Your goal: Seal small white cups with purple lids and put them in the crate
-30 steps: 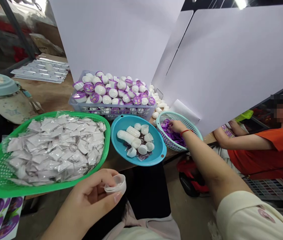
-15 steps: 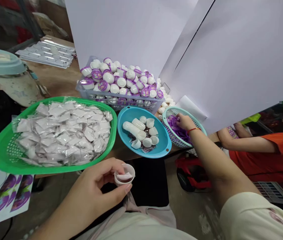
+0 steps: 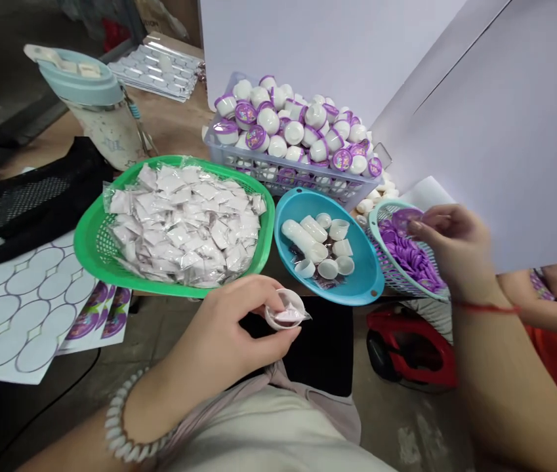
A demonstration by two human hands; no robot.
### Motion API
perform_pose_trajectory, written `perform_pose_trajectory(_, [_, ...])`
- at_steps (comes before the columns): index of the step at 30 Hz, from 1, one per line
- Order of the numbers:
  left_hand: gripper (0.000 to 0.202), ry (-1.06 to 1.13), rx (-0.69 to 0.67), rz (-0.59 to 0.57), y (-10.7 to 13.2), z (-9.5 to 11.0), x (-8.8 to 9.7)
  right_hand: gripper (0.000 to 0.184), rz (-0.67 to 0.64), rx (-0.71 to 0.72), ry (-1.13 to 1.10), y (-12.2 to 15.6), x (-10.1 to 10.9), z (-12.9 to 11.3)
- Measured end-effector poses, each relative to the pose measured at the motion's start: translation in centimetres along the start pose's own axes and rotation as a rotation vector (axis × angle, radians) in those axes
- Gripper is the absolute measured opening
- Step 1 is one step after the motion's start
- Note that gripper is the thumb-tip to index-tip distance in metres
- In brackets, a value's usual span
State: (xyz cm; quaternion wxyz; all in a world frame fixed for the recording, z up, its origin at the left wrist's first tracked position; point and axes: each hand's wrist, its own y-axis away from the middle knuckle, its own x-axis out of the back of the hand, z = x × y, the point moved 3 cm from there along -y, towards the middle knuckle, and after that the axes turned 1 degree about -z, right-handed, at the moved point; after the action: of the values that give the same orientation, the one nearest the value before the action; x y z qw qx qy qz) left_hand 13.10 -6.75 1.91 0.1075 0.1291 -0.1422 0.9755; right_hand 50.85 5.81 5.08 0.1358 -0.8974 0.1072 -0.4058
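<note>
My left hand [image 3: 243, 324] is closed around a small white plastic cup [image 3: 286, 317], with a small clear-wrapped packet [image 3: 290, 313] sitting inside it. Pinched in my right hand [image 3: 458, 242] is a purple lid [image 3: 405, 220], raised over a pale green basket [image 3: 375, 223] of purple lids [image 3: 409, 259]. Between the hands stands a blue basin [image 3: 364, 292] with several white cups [image 3: 314, 229] and some dark packets at its bottom. A green basket [image 3: 84, 255] heaped with whitish wrapped packets [image 3: 184, 226] lies to the left.
Behind the basins, a translucent crate [image 3: 258, 167] is piled with lidded cups [image 3: 294, 133]. A tumbler [image 3: 101, 108] stands at the back left, near printed sheets [image 3: 22, 301]. A white panel [image 3: 327, 46] rises behind. Another person's arm [image 3: 529, 295] shows at the right.
My right hand has come up out of the lid basket with a purple lid. My left hand still holds the cup with the packet. The view has shifted, so things appear further right.
</note>
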Motion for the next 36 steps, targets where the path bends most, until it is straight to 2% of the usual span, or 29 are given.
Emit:
perform_pose_trajectory(1, [0.02,-0.017,0.002,0.008,-0.1,-0.1,-0.1,0.018,-0.085,0.078,-0.233,2.4,-0.6,-3.0])
perform_pose_trajectory(2, [0.02,-0.04,-0.004,0.013,-0.2,-0.1,-0.2,0.017,-0.225,0.11,-0.378,5.0,-1.6,-5.9])
perform_pose_trajectory(4, [0.022,-0.093,-0.035,0.008,-0.4,-0.1,-0.5,0.015,-0.425,0.135,-0.549,9.8,-4.1,-10.8])
perform_pose_trajectory(5, [0.022,-0.116,-0.053,0.0,-0.6,0.0,-0.7,0.015,-0.445,0.128,-0.612,11.6,-5.4,-12.4])
perform_pose_trajectory(7, [0.023,-0.154,-0.08,-0.019,-0.8,0.2,-1.2,0.011,-0.337,0.068,-0.688,14.0,-7.7,-14.0])
perform_pose_trajectory(9, [0.024,-0.188,-0.091,-0.038,-0.9,0.4,-1.6,0.01,-0.173,0.031,-0.712,15.2,-9.5,-14.1])
perform_pose_trajectory(11, [0.022,-0.218,-0.097,-0.058,-0.9,0.5,-1.9,0.012,-0.088,0.054,-0.697,15.8,-10.6,-13.8])
perform_pose_trajectory(16, [0.021,-0.292,-0.13,-0.084,-0.7,0.5,-2.3,0.012,-0.106,0.134,-0.639,16.1,-11.7,-13.8])
perform_pose_trajectory(19, [0.029,-0.279,-0.103,-0.033,-0.4,0.1,-2.4,0.01,-0.058,0.113,-0.62,16.0,-12.1,-13.8])
perform_pose_trajectory(24, [0.048,-0.066,-0.049,0.115,0.3,-1.3,-2.3,0.012,-0.01,0.041,-0.661,15.7,-13.2,-13.7])
perform_pose_trajectory(27, [0.051,-0.071,-0.068,0.12,0.3,-1.8,-2.1,0.028,-0.067,-0.022,-0.8,15.3,-13.9,-13.6])
perform_pose_trajectory(29, [0.052,-0.006,-0.055,0.103,0.0,-1.8,-1.9,0.029,-0.138,-0.053,-0.834,14.7,-14.1,-13.4])
perform_pose_trajectory(32, [0.042,0.265,-0.003,0.096,-0.6,-1.7,-1.8,0.022,-0.17,-0.066,-0.83,13.9,-14.3,-13.1])
perform_pose_trajectory(36, [0.019,0.459,0.129,0.271,-0.9,-1.9,-2.1,0.017,0.005,0.03,-0.799,13.8,-14.6,-13.5])
